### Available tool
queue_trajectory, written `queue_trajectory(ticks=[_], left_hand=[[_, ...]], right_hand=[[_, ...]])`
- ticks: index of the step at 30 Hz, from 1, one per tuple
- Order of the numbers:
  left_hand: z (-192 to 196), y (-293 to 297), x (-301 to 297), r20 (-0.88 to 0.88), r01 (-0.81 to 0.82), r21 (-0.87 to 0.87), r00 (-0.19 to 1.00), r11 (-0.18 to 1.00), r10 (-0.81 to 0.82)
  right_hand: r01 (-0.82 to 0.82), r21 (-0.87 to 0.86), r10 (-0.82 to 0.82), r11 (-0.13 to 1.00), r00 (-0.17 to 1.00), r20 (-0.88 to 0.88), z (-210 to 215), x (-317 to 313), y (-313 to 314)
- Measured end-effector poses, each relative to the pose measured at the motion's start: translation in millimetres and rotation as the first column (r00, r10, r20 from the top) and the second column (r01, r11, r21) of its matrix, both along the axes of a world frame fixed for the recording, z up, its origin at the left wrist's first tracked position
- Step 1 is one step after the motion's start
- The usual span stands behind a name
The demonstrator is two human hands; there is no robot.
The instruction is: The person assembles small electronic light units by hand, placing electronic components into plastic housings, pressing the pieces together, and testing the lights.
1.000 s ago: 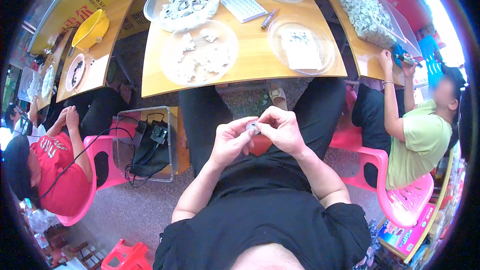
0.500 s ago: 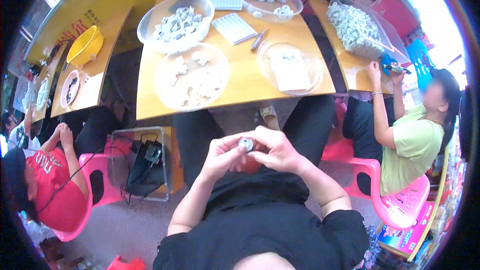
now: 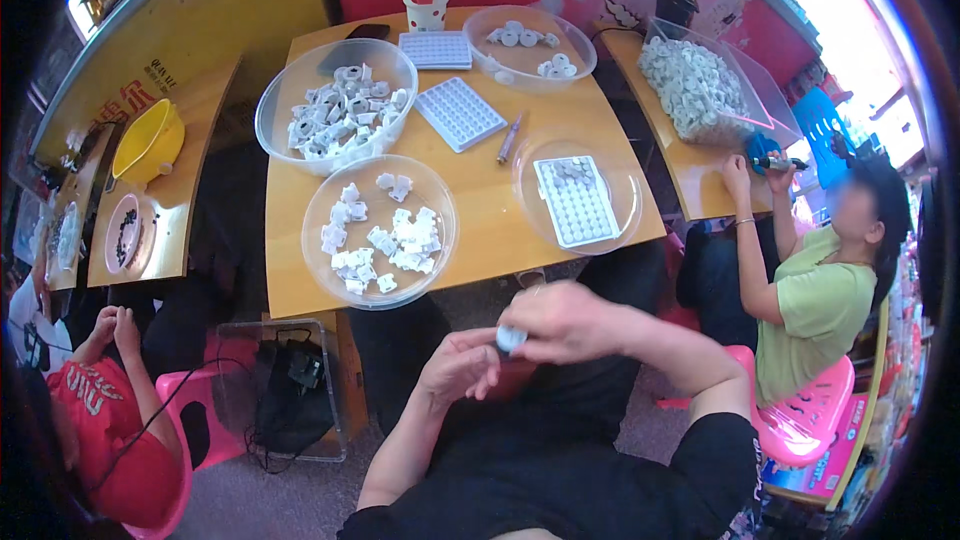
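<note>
My two hands meet low in the frame, just below centre, over my lap. The right hand [image 3: 575, 322] is curled with its fingers pinching a small white round part [image 3: 510, 338], and the left hand [image 3: 458, 368] comes up from the lower left with its fingertips touching the same part, so both are grasping it between them. The right hand is a little blurred, and I cannot tell the part's exact shape.

Above the hands, in the middle of the frame, runs the yellow counter [image 3: 490, 230]. On its near edge, left of centre, sits a clear shallow bowl [image 3: 380, 232] with loose white pieces scattered in it. Behind it, toward the upper left, a deeper clear bowl [image 3: 336, 105] is heaped with similar pieces. To the right of centre a clear dish [image 3: 578, 195] carries a white grid tray, and another white grid tray [image 3: 459, 113] lies bare on the counter beside a pen [image 3: 509, 138].

At the right edge a person in a green shirt [image 3: 815, 305] sits on a pink chair, and at the lower left a person in a red shirt [image 3: 105, 425] sits with hands together.
</note>
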State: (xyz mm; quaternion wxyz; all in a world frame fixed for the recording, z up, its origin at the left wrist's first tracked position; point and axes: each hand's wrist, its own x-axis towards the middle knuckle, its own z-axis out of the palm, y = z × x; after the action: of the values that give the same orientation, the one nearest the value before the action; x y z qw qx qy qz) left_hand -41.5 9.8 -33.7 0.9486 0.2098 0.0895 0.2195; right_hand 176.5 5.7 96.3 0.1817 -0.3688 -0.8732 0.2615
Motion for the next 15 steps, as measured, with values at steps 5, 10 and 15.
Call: queue_trajectory(ticks=[5, 10, 15], left_hand=[[-51, 9, 17, -0.352, -0.138, -0.095, 0.931, 0.986, 0.097], [-52, 11, 28, -0.463, -0.075, 0.061, 0.881, 0.995, 0.095], [-79, 5, 28, -0.476, -0.15, 0.059, 0.865, 0.987, 0.16]], right_hand=[[0.383, 0.211, -0.385, 0.899, 0.922, -0.03, 46, 50, 91], [0.675, 0.43, -0.748, 0.6, 0.664, 0.001, 60, 121, 207], [0.616, 0.549, -0.748, 0.564, 0.664, 0.023, 58, 105, 262]])
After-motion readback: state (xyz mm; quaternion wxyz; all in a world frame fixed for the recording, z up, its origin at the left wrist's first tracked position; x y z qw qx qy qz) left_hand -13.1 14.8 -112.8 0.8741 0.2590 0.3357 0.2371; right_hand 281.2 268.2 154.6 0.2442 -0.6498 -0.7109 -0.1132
